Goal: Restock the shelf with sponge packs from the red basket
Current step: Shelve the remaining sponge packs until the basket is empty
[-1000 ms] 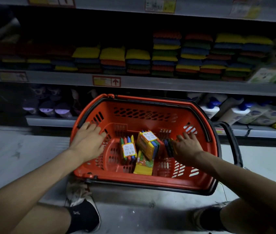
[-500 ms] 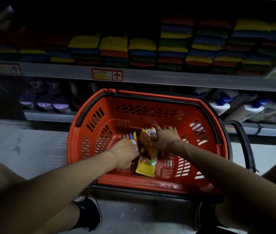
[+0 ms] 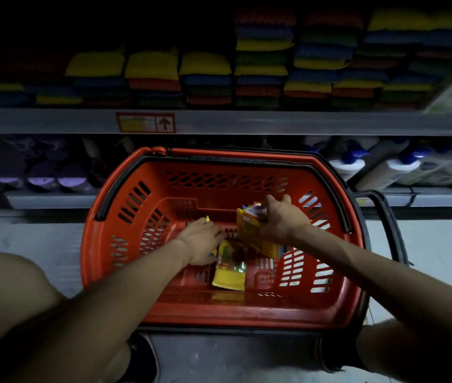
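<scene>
The red basket [image 3: 100,244] stands on the floor in front of the shelf [image 3: 274,121]. My right hand [image 3: 280,219] is inside it, shut on a yellow sponge pack [image 3: 249,230] that stands tilted on its edge. My left hand [image 3: 201,240] lies over another sponge pack at the basket's bottom; only a yellow corner of that pack [image 3: 207,219] shows, and whether the fingers grip it is hidden. A third sponge pack [image 3: 229,272] lies flat between my wrists.
Stacks of coloured sponges [image 3: 205,76] fill the shelf above the basket. The lower shelf holds purple items [image 3: 42,178] on the left and white bottles with blue caps [image 3: 401,167] on the right. My knees and shoes frame the basket. A black handle [image 3: 390,217] sticks out at the right.
Both hands have gone from the basket's rim and side down to the packs. My right hand has taken hold of the upright pack and my left has come to rest on the left pack.
</scene>
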`<state>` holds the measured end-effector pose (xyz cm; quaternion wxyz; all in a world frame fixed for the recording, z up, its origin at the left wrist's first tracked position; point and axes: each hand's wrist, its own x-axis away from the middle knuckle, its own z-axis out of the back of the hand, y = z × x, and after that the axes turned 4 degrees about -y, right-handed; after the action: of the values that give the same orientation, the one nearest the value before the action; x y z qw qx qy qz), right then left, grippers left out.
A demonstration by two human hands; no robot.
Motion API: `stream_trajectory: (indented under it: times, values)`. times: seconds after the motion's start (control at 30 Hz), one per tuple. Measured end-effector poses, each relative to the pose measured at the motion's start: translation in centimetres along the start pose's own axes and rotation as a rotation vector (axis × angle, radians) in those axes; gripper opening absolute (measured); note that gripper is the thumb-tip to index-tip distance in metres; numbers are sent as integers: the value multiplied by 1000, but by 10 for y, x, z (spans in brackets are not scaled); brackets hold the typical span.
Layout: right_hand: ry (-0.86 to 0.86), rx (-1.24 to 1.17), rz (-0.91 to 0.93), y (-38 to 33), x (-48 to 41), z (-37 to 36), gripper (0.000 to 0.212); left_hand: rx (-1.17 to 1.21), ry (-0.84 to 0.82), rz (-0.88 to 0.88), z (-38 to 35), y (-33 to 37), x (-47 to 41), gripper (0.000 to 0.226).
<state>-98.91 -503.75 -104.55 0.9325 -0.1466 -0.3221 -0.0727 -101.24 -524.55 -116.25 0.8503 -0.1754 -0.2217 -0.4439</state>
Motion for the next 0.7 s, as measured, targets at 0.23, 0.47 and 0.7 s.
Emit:
stream_trajectory:
  times: [0.23, 0.47, 0.7]
  values:
    - [64, 459, 29, 18, 39, 4, 81, 134, -150, 105, 8, 26, -34, 89]
    - [30, 620, 53, 38, 46, -8, 79, 248, -100, 203, 3, 49, -40, 82]
    - [-24, 723, 72, 40, 46, -13, 76, 528, -32, 271, 12, 53, -33, 79]
